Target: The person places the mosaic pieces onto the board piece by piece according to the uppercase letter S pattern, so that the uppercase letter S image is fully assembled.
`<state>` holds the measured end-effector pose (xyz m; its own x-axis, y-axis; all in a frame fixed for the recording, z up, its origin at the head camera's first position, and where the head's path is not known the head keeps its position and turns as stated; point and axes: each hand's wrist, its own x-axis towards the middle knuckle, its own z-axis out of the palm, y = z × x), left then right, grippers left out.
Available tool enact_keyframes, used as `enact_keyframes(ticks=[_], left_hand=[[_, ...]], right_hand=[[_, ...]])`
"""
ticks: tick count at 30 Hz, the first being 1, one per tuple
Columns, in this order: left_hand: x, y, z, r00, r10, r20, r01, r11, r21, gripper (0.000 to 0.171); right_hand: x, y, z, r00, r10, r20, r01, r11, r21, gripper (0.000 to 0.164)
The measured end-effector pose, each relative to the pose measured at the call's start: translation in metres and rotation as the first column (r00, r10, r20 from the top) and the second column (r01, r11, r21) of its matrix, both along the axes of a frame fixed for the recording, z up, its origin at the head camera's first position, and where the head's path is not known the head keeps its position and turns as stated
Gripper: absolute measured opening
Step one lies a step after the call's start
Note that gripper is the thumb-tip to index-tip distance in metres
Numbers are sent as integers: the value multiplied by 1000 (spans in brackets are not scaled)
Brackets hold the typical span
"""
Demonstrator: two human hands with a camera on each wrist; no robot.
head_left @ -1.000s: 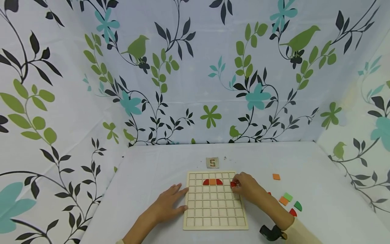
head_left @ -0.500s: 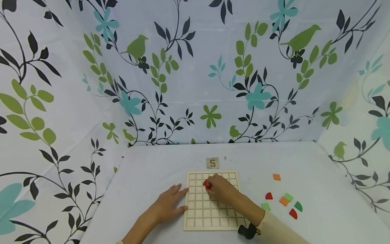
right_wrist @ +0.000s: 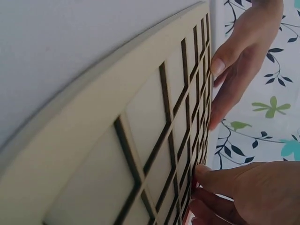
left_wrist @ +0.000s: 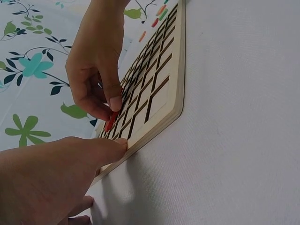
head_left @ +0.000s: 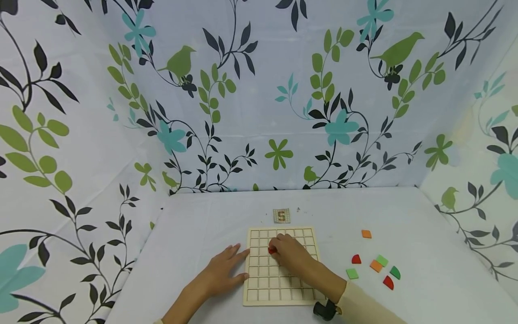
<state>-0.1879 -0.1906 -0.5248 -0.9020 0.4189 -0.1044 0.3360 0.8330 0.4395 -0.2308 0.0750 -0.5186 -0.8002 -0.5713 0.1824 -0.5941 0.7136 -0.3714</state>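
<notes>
White fabric (head_left: 259, 103) printed with black leafy stems, turquoise flowers (head_left: 341, 127) and green birds (head_left: 180, 62) hangs behind the far edge of the white-covered table (head_left: 210, 216) and along its left and right sides. On the table's far part lies a small square patch (head_left: 281, 216) marked "S", with tiny dark specks (head_left: 298, 209) just right of it.

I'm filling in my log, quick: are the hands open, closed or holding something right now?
Left hand: open, touching the edge of the wooden grid board.
Right hand: closed, pinching a red piece.
</notes>
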Motion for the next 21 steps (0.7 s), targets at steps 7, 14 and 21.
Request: enact_keyframes(ticks=[7, 14, 21], left_hand=[[-1, -2, -2, 1000, -4, -3, 4, 1000, 11, 71], [-1, -2, -5, 1000, -3, -9, 3, 1000, 8, 71], [-1, 0, -1, 1000, -4, -10, 4, 1000, 3, 71]], right_hand=[[-1, -2, 0, 999, -22, -22, 22, 1000, -11, 16], [-5, -4, -1, 999, -39, -25, 39, 999, -7, 10], [-8, -4, -4, 998, -41, -57, 40, 999, -23, 11]])
